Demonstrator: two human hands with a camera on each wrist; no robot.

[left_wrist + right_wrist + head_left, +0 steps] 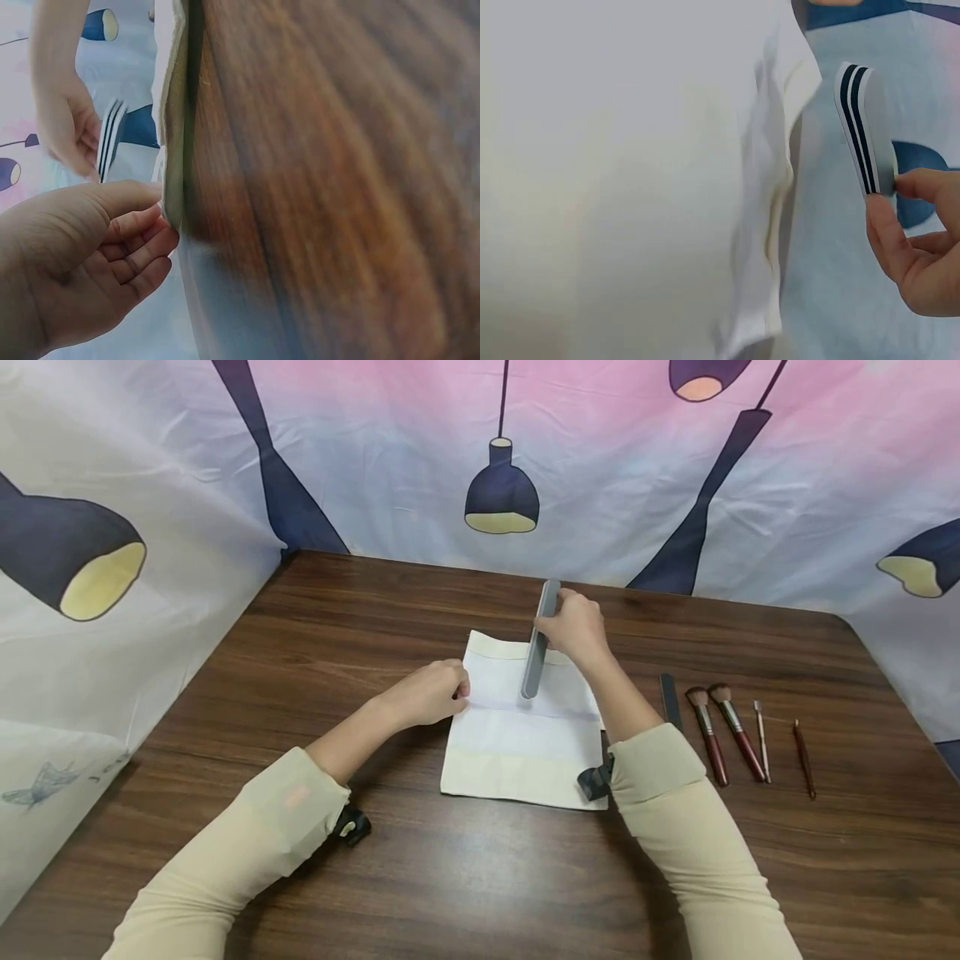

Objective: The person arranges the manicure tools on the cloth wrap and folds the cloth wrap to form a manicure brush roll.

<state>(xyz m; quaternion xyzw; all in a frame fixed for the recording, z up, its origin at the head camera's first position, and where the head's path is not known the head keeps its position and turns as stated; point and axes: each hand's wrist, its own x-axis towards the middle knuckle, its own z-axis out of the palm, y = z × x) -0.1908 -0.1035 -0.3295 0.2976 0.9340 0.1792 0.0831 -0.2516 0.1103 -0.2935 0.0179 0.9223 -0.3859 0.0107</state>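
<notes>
A white fabric pouch [517,739] with cream bands lies flat on the table, with a seam across its middle. My left hand [429,693] pinches the pouch's left edge [174,127] between thumb and fingers. Above the pouch's far half, my right hand [577,625] holds a grey nail file [534,664] by its upper part, its lower end tilted toward me near the seam. Black and white layers show along the file's edge [859,127] in the right wrist view, where thumb and fingertips [885,217] pinch it.
To the right of the pouch lie a dark nail file [670,697], two makeup brushes [708,739] with red handles, a thin small brush [762,743] and a slim brown tool [804,760]. A printed cloth backdrop [420,468] hangs behind the wooden table [352,602].
</notes>
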